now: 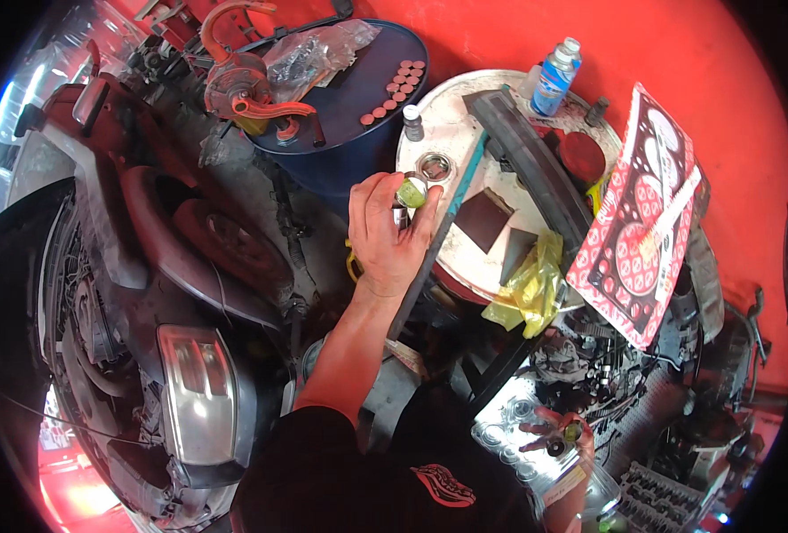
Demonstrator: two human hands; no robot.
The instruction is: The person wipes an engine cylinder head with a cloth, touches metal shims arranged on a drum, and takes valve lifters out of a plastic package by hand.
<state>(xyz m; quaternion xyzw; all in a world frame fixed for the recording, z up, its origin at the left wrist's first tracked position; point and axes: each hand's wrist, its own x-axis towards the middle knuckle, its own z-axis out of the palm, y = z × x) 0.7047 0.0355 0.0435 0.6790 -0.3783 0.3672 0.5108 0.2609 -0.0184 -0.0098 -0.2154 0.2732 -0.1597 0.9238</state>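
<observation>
My left hand, in the upper middle, has its fingers and thumb closed around a small shiny metal cylinder with a yellow-green round end. It is over the near left edge of a white round drum top. Close beyond my fingers lies an open round tin with something brownish inside. Down at the lower right, my right hand has its fingers bent around a small round piece with a greenish face. A dark ring-like part shows beside it; its kind is too small to tell.
The drum top also bears a long dark cover, a blue spray bottle, sandpaper sheets and a yellow bag. A packaged gasket stands at right. A blue drum holds pink discs. A car headlight is left.
</observation>
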